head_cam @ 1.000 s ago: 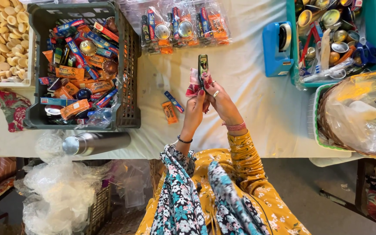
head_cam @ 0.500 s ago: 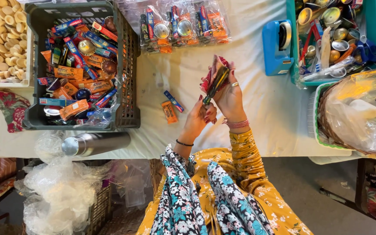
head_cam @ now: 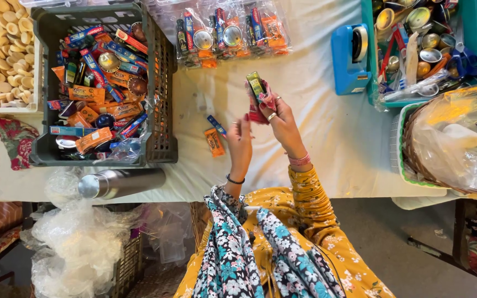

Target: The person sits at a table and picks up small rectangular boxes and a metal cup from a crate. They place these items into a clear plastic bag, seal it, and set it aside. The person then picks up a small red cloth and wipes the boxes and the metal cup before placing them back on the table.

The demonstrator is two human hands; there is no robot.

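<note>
Head view. Right hand (head_cam: 284,122): fingers clasped around a small bundle of packets (head_cam: 259,94), held above the white table (head_cam: 316,132), right of the dark crate (head_cam: 158,83). Left hand (head_cam: 240,144): fingers loosely spread, empty, just beside the bundle. Orange sachet (head_cam: 214,142) lies between crate and hands.

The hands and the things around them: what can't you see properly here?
- Right hand: its fingers hide most of the red pouch, head view.
- Small green packet sticking out on top: its print is too small to tell.
- Left hand: seen from the back, so its palm is hidden.
- Woven basket, right edge: cut off, and clear plastic blurs what's inside.
- Dark crate: lower items are buried under others.
</note>
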